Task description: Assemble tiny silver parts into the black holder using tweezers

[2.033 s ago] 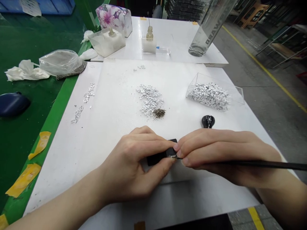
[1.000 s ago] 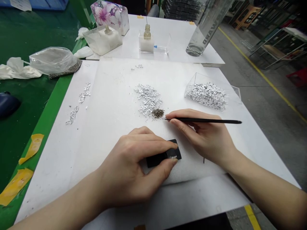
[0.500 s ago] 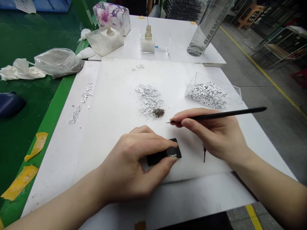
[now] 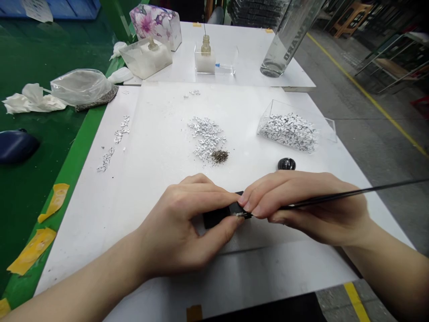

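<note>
At lower centre our left hand (image 4: 177,223) pinches the black block (image 4: 217,218), lying crosswise; our right fingers (image 4: 264,201) close narrowly on the long pick (image 4: 351,195), which runs off rightward, its tip at the block's right end.

Ahead of you: floral tissue box (image 4: 152,26), tall glass bottle (image 4: 288,40) on far tabletop (image 4: 254,67). Your left: clear plastic bag (image 4: 80,86), crumpled white tissue (image 4: 33,102), yellow tape strips (image 4: 32,250) on green surface (image 4: 50,156).

Bright, even light leaves a soft shadow under the right hand (image 4: 311,208); wide-angle distortion bends the edges.
</note>
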The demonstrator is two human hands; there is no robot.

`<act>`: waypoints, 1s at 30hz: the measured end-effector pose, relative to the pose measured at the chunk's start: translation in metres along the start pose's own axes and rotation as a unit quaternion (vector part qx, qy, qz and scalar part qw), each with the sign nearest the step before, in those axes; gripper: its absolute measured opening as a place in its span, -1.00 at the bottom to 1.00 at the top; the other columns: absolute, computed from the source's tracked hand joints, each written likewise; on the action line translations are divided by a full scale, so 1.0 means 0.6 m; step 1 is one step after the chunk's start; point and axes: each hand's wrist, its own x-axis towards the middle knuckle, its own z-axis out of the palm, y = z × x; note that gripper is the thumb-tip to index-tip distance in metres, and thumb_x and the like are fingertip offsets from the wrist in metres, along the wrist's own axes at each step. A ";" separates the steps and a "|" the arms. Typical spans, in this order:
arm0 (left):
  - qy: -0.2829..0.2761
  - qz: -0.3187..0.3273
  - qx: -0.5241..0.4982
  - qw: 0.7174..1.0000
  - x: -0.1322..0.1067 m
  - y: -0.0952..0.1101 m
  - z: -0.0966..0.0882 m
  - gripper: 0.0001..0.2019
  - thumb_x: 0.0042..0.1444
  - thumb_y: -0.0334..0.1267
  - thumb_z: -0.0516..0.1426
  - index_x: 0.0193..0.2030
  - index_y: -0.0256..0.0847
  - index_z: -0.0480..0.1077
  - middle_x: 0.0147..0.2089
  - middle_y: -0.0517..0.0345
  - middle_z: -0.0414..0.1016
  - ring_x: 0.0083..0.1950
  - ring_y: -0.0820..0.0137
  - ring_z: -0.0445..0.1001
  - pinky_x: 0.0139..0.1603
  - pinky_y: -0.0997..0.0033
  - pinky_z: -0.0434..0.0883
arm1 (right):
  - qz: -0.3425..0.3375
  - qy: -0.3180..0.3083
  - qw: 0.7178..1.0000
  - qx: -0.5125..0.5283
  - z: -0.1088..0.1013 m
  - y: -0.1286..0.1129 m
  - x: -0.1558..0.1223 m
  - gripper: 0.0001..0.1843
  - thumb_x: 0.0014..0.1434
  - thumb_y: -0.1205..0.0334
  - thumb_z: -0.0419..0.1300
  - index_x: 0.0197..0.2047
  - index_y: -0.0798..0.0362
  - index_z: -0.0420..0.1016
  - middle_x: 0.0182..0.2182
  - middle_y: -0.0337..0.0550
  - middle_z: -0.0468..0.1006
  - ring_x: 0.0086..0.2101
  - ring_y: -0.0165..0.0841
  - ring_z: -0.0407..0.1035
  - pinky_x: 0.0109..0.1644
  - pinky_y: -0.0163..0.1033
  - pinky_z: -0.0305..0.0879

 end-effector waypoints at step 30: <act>0.001 -0.005 -0.018 1.000 -0.001 0.003 0.002 -0.76 0.27 -0.46 0.23 -0.06 -0.10 0.69 -0.18 0.16 0.77 -0.24 0.36 0.66 -0.05 0.31 0.58 | -0.008 0.002 1.000 -0.016 0.004 -0.001 0.001 -0.85 0.41 0.31 0.34 0.00 0.16 0.68 -0.11 0.01 0.75 -0.03 -0.30 0.65 0.13 -0.33 0.59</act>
